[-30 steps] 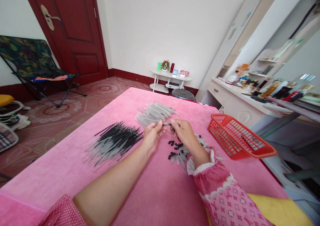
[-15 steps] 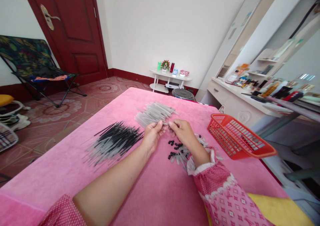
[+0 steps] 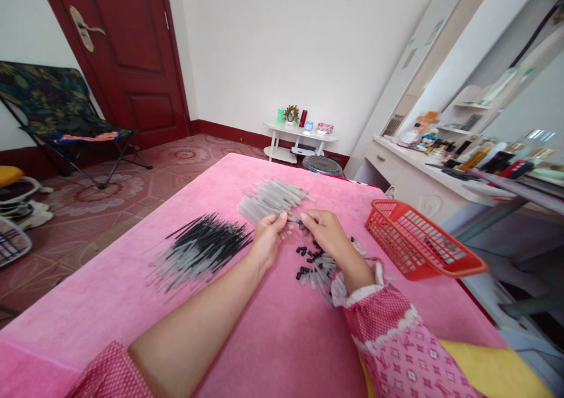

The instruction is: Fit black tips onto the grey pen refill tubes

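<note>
Your left hand (image 3: 269, 238) and right hand (image 3: 325, 230) both pinch one thin stick (image 3: 294, 219), fingers closed tight on it. It's above the pink cloth (image 3: 282, 333), between the gray sticks (image 3: 277, 198) and the little black caps (image 3: 302, 250).

Plain white wall (image 3: 273, 46) ahead, dark-red skirting (image 3: 233, 132) along its foot. Over left, dark-red panelled door (image 3: 123, 51), shut; leaf-print folding chair (image 3: 39, 93) near it on patterned reddish floor tiles (image 3: 106, 195). Low white stand (image 3: 281, 127) by wall, potted plant (image 3: 291, 115) on top. Right, pale dresser (image 3: 409, 175) crowded with bottles (image 3: 476, 156). Light bright, even.
</note>
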Motion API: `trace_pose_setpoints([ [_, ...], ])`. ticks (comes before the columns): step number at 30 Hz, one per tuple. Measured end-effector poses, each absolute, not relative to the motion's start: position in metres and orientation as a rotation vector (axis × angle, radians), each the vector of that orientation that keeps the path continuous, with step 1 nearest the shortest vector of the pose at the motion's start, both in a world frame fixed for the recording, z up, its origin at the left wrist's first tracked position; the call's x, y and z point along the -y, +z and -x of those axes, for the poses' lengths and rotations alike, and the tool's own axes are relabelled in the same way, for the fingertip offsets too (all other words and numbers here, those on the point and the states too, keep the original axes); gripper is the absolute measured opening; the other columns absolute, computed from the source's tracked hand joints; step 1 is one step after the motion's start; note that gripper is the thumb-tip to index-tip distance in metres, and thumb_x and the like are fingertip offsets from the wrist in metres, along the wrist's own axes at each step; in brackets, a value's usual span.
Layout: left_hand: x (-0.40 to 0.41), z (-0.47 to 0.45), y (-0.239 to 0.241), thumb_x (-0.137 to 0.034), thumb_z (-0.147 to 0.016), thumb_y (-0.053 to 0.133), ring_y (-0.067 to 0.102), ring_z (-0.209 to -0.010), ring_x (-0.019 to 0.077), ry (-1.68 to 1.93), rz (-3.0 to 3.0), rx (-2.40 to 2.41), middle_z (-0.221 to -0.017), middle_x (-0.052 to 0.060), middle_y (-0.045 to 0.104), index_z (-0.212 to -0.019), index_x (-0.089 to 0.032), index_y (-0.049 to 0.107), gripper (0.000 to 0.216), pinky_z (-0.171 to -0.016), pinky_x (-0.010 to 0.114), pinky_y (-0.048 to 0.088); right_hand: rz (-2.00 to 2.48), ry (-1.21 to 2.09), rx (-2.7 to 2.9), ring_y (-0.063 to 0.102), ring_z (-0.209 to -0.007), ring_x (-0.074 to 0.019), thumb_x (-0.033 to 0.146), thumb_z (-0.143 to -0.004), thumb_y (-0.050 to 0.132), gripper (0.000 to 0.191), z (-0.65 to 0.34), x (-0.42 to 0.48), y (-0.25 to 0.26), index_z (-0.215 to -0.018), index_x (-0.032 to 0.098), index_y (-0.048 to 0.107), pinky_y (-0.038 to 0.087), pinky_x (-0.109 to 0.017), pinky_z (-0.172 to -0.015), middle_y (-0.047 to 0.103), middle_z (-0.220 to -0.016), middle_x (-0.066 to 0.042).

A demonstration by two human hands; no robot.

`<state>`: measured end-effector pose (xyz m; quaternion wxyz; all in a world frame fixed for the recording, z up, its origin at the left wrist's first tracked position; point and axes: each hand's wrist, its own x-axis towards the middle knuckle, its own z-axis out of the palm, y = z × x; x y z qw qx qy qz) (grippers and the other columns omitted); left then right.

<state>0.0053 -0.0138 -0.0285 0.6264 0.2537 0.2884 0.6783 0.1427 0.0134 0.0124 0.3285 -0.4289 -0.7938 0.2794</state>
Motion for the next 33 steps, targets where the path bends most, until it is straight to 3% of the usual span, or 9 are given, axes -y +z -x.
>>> trace_pose_setpoints([
  [4,0.014,-0.006,-0.028,-0.03,-0.067,0.073,0.055,-0.056,0.0064,1.554,-0.59,-0.661,-0.066,0.002,0.062,-0.079,-0.011,0.065,0.024,-0.053,0.017,0.043,1.115,0.672,2.115,0.052,-0.051,-0.0122,0.039,-0.08,0.052,0.027,-0.142,-0.013,0.017,-0.066,0.018,0.06,0.036,-0.022,-0.049,0.06,-0.057,0.0],
  [10,0.01,0.004,-0.026,-0.026,-0.068,0.068,0.055,-0.055,0.0079,1.596,-0.503,-0.71,-0.066,0.0,0.061,-0.092,-0.014,0.063,0.028,-0.048,0.017,0.039,1.119,0.681,2.418,0.053,-0.048,-0.0113,0.021,-0.065,0.065,0.004,-0.153,-0.003,0.028,-0.061,0.02,0.066,0.032,-0.02,-0.045,0.061,-0.053,0.003],
  [13,0.007,0.011,-0.027,-0.019,-0.067,0.062,0.05,-0.05,0.0065,1.603,-0.509,-0.74,-0.059,-0.004,0.055,-0.095,-0.015,0.061,0.028,-0.045,0.016,0.036,1.056,0.761,2.77,0.056,-0.049,-0.0111,0.011,-0.055,0.069,0.014,-0.152,0.014,0.034,-0.062,0.024,0.07,0.031,-0.02,-0.044,0.064,-0.055,0.005],
  [16,0.005,0.013,-0.029,-0.017,-0.066,0.059,0.044,-0.045,0.0047,1.585,-0.545,-0.745,-0.057,-0.005,0.052,-0.096,-0.016,0.059,0.03,-0.042,0.015,0.032,1.169,0.532,3.014,0.059,-0.054,-0.0127,0.006,-0.052,0.069,0.023,-0.14,0.03,0.04,-0.064,0.025,0.072,0.03,-0.021,-0.046,0.067,-0.058,0.004],
  [20,0.004,0.013,-0.031,-0.018,-0.065,0.058,0.036,-0.041,0.0034,1.569,-0.577,-0.707,-0.057,-0.005,0.049,-0.096,-0.015,0.057,0.03,-0.038,0.015,0.024,1.373,0.239,3.121,0.064,-0.067,-0.0172,0.01,-0.054,0.067,0.023,-0.126,0.038,0.045,-0.07,0.025,0.073,0.032,-0.022,-0.05,0.071,-0.071,0.001],
  [25,0.004,0.012,-0.032,-0.018,-0.065,0.057,0.034,-0.04,0.0032,1.552,-0.582,-0.726,-0.057,-0.005,0.047,-0.095,-0.014,0.057,0.03,-0.038,0.016,0.022,1.458,0.176,2.997,0.063,-0.073,-0.0165,0.02,-0.064,0.064,0.013,-0.13,0.03,0.04,-0.074,0.024,0.071,0.037,-0.022,-0.058,0.07,-0.077,-0.002],
  [30,0.005,0.011,-0.03,-0.018,-0.067,0.055,0.025,-0.037,0.0017,1.498,-0.65,-0.752,-0.057,-0.006,0.045,-0.097,-0.013,0.057,0.031,-0.037,0.017,0.012,1.443,0.409,2.627,0.058,-0.063,-0.0138,0.021,-0.066,0.063,0.006,-0.145,0.006,0.03,-0.069,0.019,0.067,0.037,-0.022,-0.057,0.067,-0.07,-0.002],
  [33,0.008,0.008,-0.026,-0.027,-0.071,0.056,0.018,-0.035,0.0014,1.423,-0.723,-0.81,-0.055,-0.006,0.041,-0.094,-0.012,0.059,0.027,-0.038,0.019,0.007,1.363,0.68,2.252,0.056,-0.059,-0.0125,0.021,-0.066,0.061,0.007,-0.155,-0.01,0.024,-0.068,0.015,0.064,0.04,-0.023,-0.056,0.064,-0.066,-0.003],
])
